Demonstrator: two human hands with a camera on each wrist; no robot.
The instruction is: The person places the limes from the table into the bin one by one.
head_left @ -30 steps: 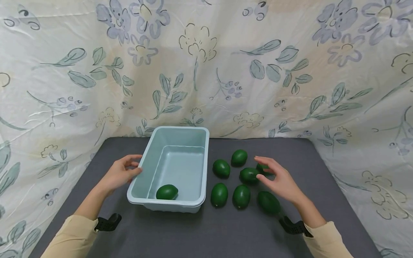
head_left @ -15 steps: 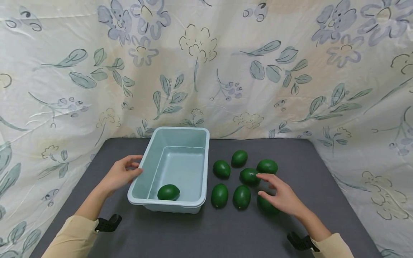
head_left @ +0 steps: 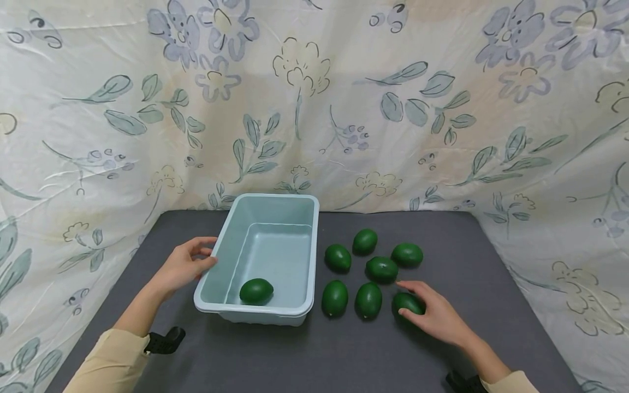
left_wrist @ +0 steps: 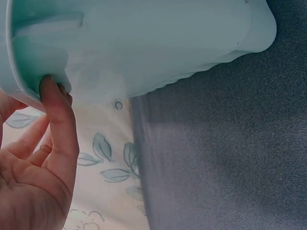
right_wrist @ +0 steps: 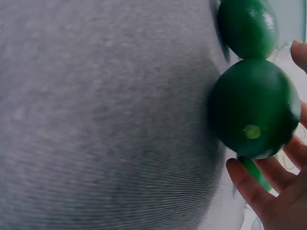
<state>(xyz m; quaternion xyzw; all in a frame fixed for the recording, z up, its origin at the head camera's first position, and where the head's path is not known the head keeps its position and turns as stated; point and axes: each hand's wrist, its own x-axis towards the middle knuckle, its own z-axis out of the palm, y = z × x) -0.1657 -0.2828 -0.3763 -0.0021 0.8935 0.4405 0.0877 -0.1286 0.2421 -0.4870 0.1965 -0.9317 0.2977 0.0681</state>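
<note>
Seven green fruits: one inside pale blue tub (head_left: 231,245), six at tub's 3 o'clock on grey mat (head_left: 344,349). Right hand (head_left: 434,316) curled round nearest fruit (head_left: 407,302); left hand (head_left: 184,265) gripping tub rim

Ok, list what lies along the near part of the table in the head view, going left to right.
Left hand on the bin's rim → pale blue bin with one green fruit inside → green fruit → second green fruit → green fruit under the fingers → right hand.
</note>
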